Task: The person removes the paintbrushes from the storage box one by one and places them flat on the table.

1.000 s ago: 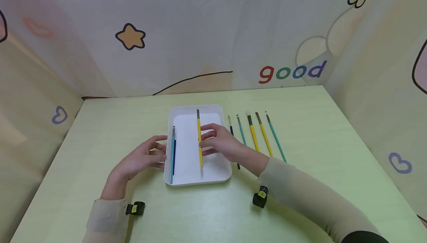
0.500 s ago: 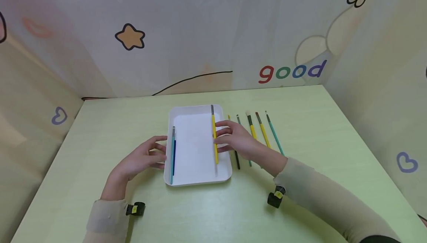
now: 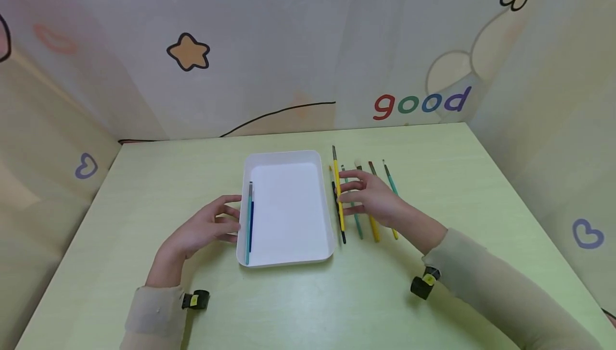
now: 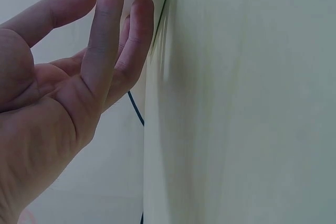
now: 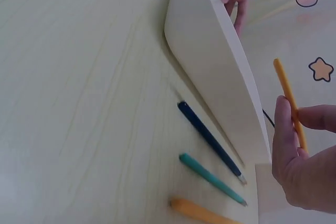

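Observation:
My right hand (image 3: 372, 195) pinches a yellow-handled paintbrush (image 3: 338, 179) between thumb and fingers, bristle end pointing away. It is held up over the table just right of the white tray (image 3: 289, 222); the right wrist view shows the raised yellow handle (image 5: 286, 80). My left hand (image 3: 207, 230) rests its fingertips against the tray's left side, fingers loosely bent, also seen in the left wrist view. Inside the tray, a light-blue paintbrush (image 3: 248, 227) and a dark-blue paintbrush (image 3: 252, 227) lie side by side along the left wall.
Right of the tray several paintbrushes lie in a row on the table (image 3: 289, 307): a dark one (image 5: 210, 140), a green one (image 5: 212, 179), a thick yellow one (image 3: 374, 230), another yellow and a teal one (image 3: 392, 181). My right hand partly covers them. Patterned cloth walls surround the table.
My right hand has carried the yellow paintbrush rightward, from over the tray's middle past its right edge to above the row of brushes. My left hand and the tray have stayed put.

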Demonstrator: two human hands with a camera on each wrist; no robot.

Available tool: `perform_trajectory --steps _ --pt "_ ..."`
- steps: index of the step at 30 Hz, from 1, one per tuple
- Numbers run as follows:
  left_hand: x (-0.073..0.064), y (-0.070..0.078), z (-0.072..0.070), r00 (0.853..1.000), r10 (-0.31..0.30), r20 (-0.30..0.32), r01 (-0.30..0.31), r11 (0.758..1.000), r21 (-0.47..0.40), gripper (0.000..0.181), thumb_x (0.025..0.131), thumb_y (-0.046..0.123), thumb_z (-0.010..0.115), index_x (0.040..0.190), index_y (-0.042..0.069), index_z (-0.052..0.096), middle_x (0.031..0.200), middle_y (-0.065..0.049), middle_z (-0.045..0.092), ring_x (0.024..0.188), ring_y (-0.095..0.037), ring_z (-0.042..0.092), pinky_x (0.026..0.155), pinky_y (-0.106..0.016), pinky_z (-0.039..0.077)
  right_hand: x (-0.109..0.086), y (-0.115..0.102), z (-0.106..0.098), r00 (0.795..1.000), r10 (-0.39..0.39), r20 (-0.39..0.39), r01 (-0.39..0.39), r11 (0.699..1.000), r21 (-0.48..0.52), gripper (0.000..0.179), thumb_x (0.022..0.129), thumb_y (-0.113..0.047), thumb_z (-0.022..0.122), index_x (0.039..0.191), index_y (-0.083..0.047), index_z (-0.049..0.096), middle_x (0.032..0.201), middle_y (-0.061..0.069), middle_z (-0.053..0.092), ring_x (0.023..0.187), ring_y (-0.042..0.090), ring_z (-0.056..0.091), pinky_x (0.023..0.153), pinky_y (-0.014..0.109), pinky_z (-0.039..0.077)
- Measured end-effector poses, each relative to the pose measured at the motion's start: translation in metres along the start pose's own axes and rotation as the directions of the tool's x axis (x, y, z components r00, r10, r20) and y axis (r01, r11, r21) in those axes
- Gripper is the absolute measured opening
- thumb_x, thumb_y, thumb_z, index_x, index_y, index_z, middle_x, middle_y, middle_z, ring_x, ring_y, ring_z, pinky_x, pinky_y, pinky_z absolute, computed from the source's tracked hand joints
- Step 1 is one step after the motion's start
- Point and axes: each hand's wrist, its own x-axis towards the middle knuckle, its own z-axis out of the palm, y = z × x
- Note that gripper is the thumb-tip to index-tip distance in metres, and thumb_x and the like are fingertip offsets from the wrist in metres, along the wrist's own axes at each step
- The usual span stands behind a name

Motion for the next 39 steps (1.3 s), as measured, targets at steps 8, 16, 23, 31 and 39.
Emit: perform_trajectory --steps 8,16,23,31,39 --pt "0.001 -0.001 0.000 1.000 0.008 0.011 -0.009 1.000 0.011 0.062 0.100 0.007 0.065 0.154 0.003 0.035 0.130 -0.026 0.050 0.104 -0.035 0.064 0.087 -0.040 0.061 -0.005 0.010 -0.032 1.000 0.016 -0.006 -0.017 0.997 -0.077 0.062 0.098 -0.001 0.065 0.154 -0.007 0.038 0.134 0.024 0.052 0.105 0.030 0.064 0.087 0.038 0.061" --pt "0.002 0.000 -0.001 1.000 0.011 0.014 -0.011 1.000 0.011 0.062 0.099 0.006 0.065 0.154 0.003 0.036 0.130 -0.026 0.051 0.103 -0.034 0.064 0.087 -0.040 0.061 -0.012 0.022 -0.063 0.999 0.047 -0.005 -0.047 0.992 -0.115 0.064 0.098 0.000 0.064 0.155 -0.006 0.036 0.135 0.025 0.050 0.106 0.031 0.063 0.089 0.040 0.060" --pt "0.001 0.001 -0.003 1.000 0.004 0.012 -0.004 1.000 0.021 0.062 0.099 0.007 0.065 0.154 0.004 0.036 0.130 -0.026 0.051 0.104 -0.035 0.063 0.087 -0.041 0.061 -0.014 0.023 -0.084 0.998 0.070 -0.006 -0.070 0.990 -0.125 0.065 0.099 -0.003 0.064 0.156 -0.004 0.032 0.136 0.026 0.049 0.110 0.033 0.061 0.090 0.039 0.060" --pt "0.002 -0.002 -0.002 1.000 0.017 0.022 -0.018 1.000 0.021 0.063 0.100 0.009 0.066 0.154 0.003 0.035 0.131 -0.026 0.051 0.104 -0.035 0.064 0.087 -0.041 0.061 -0.017 0.029 -0.109 0.995 0.087 -0.049 -0.094 0.983 -0.158 0.069 0.099 -0.004 0.063 0.158 -0.003 0.028 0.140 0.027 0.047 0.112 0.033 0.059 0.092 0.039 0.059" --pt "0.000 -0.003 -0.002 1.000 0.016 0.018 -0.016 1.000 0.020 0.063 0.100 0.008 0.066 0.155 0.004 0.035 0.130 -0.026 0.051 0.103 -0.034 0.064 0.087 -0.040 0.061 -0.020 0.037 -0.131 0.991 0.113 -0.068 -0.124 0.975 -0.183 0.070 0.098 -0.003 0.063 0.158 -0.001 0.026 0.140 0.027 0.046 0.109 0.030 0.059 0.091 0.039 0.060"
